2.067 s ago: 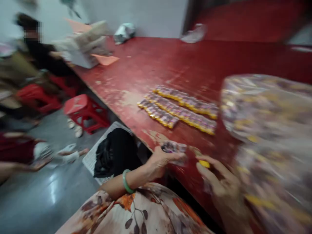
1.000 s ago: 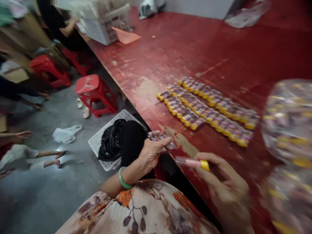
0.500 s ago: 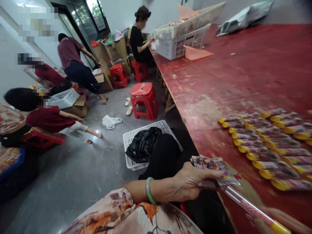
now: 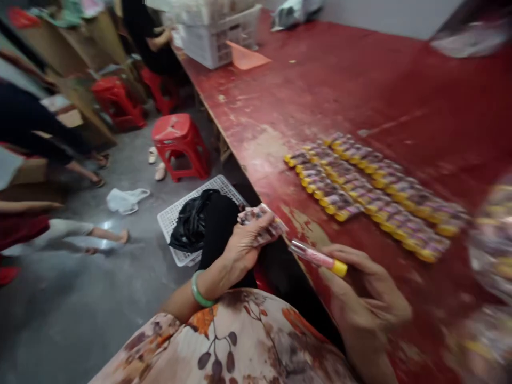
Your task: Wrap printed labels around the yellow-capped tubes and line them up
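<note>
Red, scuffed table bears yellow-capped tubes; plastic stool beyond left edge; left grip clasps printed packets, right grip a pink-labelled tube.

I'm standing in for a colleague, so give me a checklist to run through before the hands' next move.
1. Slim clear tube with pink print and a yellow end held in the right hand: ok.
2. Flat, glossy printed pieces held in the left hand: ok.
3. Tube apart from those pieces: ok, a gap shows.
4. Three rows of small yellow-ended tubes lying on the worn red table: ok.
5. Bulging clear plastic bags closed: cannot tell, blurred and cut off by the frame.
</note>
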Tool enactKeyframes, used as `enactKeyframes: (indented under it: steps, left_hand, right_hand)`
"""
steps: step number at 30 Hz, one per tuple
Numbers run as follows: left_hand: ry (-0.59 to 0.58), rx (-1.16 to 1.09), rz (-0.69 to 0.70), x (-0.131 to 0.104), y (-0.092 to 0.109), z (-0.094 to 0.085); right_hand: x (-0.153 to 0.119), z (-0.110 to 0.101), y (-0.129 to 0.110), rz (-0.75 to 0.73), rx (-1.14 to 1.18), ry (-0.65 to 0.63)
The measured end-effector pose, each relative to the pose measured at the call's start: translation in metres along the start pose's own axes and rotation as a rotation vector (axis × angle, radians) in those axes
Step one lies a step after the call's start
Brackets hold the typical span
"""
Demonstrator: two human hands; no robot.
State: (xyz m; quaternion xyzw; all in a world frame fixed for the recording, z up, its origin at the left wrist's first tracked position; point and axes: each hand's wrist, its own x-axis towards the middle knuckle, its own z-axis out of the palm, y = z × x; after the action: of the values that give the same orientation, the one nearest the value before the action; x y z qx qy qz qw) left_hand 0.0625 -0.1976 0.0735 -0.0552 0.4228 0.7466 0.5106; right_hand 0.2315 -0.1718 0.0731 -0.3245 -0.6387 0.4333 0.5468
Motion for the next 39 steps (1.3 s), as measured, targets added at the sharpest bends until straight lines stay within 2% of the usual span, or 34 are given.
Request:
enactKeyframes:
  steps: [6, 11, 14, 18, 21, 25, 30, 35, 37, 39]
  left_hand:
    - [0.012, -0.006, -0.164, 0.001, -0.002, 0.007]
    - [0.039, -0.012, -0.261, -0.004, -0.004, 0.010]
    - [-0.003, 0.021, -0.241, -0.007, -0.006, 0.010]
    - [-0.098, 0.097, -0.130, -0.010, -0.012, 0.008]
    - [-0.115, 0.171, -0.066, -0.011, -0.014, 0.007]
    - [-0.169, 0.211, -0.059, -0.011, -0.015, 0.006]
    - [-0.279, 0.268, -0.155, -0.014, -0.018, 0.008]
    - [-0.291, 0.301, -0.198, -0.009, -0.016, 0.010]
    - [-0.326, 0.330, -0.209, -0.006, -0.017, 0.010]
    - [-0.366, 0.360, -0.227, -0.004, -0.020, 0.011]
  right_hand:
    - [0.003, 0.000, 0.006, -0.071, -0.007, 0.005]
    - [0.001, -0.001, 0.012, -0.252, -0.154, -0.009]
    - [-0.003, 0.000, 0.016, -0.368, -0.241, 0.003]
    - [-0.008, 0.001, 0.020, -0.472, -0.348, 0.001]
    - [-0.012, 0.001, 0.023, -0.547, -0.412, -0.017]
    - [-0.015, 0.005, 0.025, -0.551, -0.414, -0.061]
    - [-0.004, 0.007, 0.024, -0.517, -0.397, -0.060]
    - [0.011, -0.007, 0.017, -0.290, -0.257, -0.257]
    - [0.010, -0.011, 0.014, -0.252, -0.252, -0.224]
    - [0.005, -0.012, 0.012, -0.291, -0.285, -0.136]
